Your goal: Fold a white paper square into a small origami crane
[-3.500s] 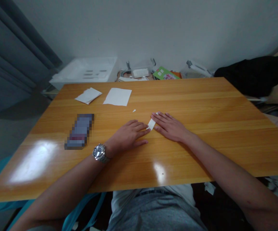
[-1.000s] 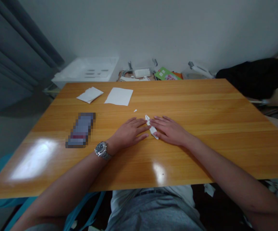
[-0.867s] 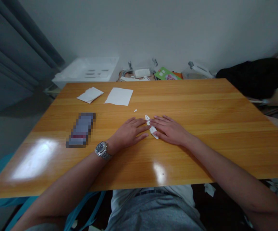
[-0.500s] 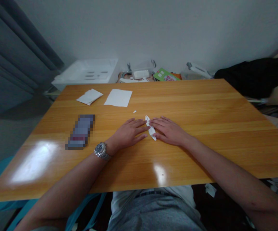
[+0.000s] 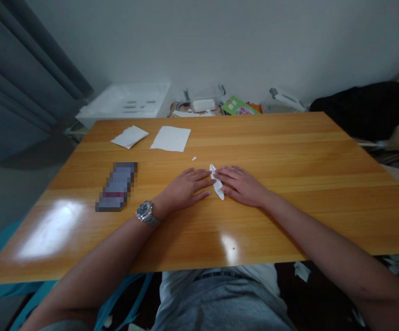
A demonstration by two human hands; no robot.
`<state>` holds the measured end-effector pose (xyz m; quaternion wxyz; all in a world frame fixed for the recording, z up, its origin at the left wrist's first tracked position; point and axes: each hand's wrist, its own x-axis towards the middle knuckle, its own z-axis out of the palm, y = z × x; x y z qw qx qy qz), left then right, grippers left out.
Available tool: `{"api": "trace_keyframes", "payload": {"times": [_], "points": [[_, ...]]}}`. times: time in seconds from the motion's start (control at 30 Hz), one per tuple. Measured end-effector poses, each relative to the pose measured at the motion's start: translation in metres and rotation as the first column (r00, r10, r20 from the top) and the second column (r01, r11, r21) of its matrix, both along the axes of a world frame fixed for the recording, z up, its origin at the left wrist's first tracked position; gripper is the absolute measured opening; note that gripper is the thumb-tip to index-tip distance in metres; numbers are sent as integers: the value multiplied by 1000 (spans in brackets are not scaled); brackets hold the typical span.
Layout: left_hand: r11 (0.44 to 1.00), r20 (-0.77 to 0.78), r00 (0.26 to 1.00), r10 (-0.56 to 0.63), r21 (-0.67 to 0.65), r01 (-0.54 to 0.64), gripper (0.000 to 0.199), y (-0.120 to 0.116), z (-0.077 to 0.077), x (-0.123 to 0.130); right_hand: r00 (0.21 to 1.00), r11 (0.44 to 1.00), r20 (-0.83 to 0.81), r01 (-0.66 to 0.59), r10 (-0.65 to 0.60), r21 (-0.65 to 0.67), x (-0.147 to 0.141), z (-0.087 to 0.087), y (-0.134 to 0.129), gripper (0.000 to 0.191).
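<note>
A small folded white paper, narrow and pointed at both ends, lies on the wooden table between my hands. My left hand, with a metal watch on its wrist, rests palm down with fingers spread, its fingertips on the paper's left edge. From the other side, my right hand lies flat, fingers apart, its fingertips touching the paper's right edge. Just beyond them is a tiny white scrap.
A square white sheet and folded papers lie at the back left. A blurred-out phone is left of my left hand. Behind the table stand a white tray and a green booklet; black cloth is at the right.
The camera view has shifted very slightly. My right thumb has moved slightly up along the folded paper's edge; the left hand looks the same.
</note>
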<state>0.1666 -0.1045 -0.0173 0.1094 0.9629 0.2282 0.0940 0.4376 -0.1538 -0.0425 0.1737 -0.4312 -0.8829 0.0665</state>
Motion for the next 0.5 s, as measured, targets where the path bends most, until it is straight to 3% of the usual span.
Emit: {"api": "trace_keyframes", "payload": {"times": [0.27, 0.5], "points": [[999, 30, 999, -32, 13, 32, 45, 3, -3, 0, 982, 996, -171, -65, 74, 57, 4, 3, 5, 31], [997, 94, 993, -70, 16, 69, 44, 3, -5, 3, 986, 994, -150, -64, 76, 83, 1, 6, 3, 28]]}}
